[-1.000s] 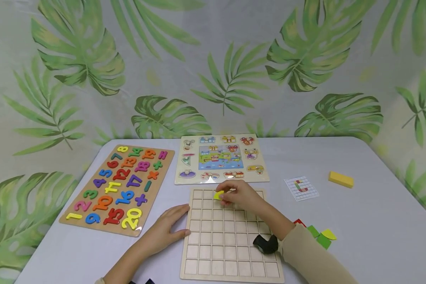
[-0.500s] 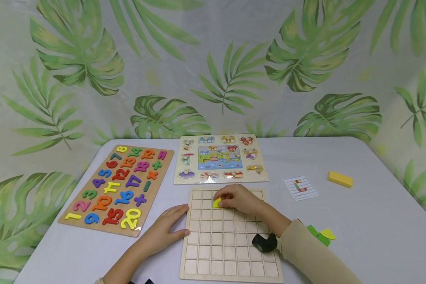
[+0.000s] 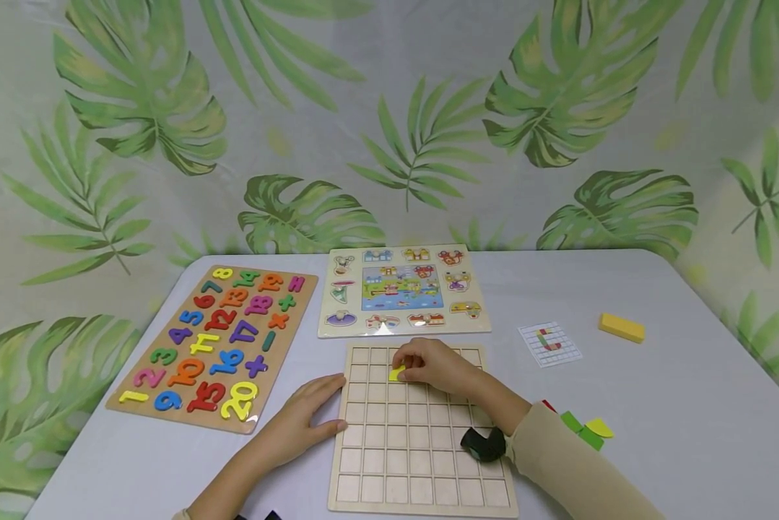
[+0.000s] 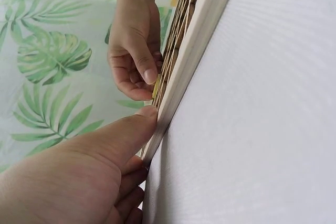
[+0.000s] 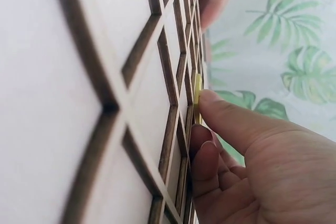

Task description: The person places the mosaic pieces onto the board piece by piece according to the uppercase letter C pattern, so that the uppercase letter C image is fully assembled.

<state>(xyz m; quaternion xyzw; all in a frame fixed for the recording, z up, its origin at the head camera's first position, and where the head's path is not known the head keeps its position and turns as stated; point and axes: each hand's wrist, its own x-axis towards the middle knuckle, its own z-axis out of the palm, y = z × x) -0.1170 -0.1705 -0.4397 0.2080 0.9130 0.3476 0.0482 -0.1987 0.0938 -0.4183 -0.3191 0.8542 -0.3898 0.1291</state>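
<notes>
Yellow and thin, a light, stiff wooden piece (image 3: 397, 373), best pinched by its edges, is being pinched by the right hand (image 3: 436, 367) over the grid board's (image 3: 421, 462) far-left cells while the left hand (image 3: 298, 422), fingers flat, is bracing the board's left edge.

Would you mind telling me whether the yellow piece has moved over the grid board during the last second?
Yes. The yellow piece, pinched by the right hand, has come down from the top row of the grid board to the second row, toward the person.
</notes>
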